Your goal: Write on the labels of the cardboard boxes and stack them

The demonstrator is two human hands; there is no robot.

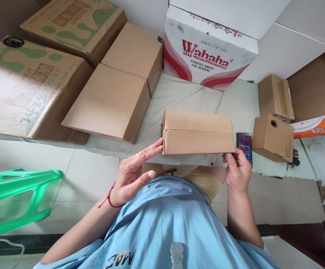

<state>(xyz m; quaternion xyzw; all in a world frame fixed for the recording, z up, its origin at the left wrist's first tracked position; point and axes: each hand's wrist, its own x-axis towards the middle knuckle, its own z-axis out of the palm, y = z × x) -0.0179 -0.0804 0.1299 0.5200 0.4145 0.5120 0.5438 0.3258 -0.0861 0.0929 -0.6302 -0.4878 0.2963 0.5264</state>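
Note:
A long brown cardboard box [198, 129] is in front of my body at the near edge of the cloth-covered surface, a flap seam running along its length. Against its left end rest the straight fingertips of my left hand [134, 172]; the thumb stands apart and a red cord circles the wrist. My right hand [237, 164] pinches the near right corner of the box between thumb and fingers. Just past that hand lies a phone [244, 147] with its screen lit.
Several cardboard boxes [114, 97] stand at the left. Behind is a white and red Wahaha carton [209, 52]. Two smaller boxes [274, 136] and an orange package [319, 125] are at the right. A green plastic stool [25, 194] stands on the floor at left.

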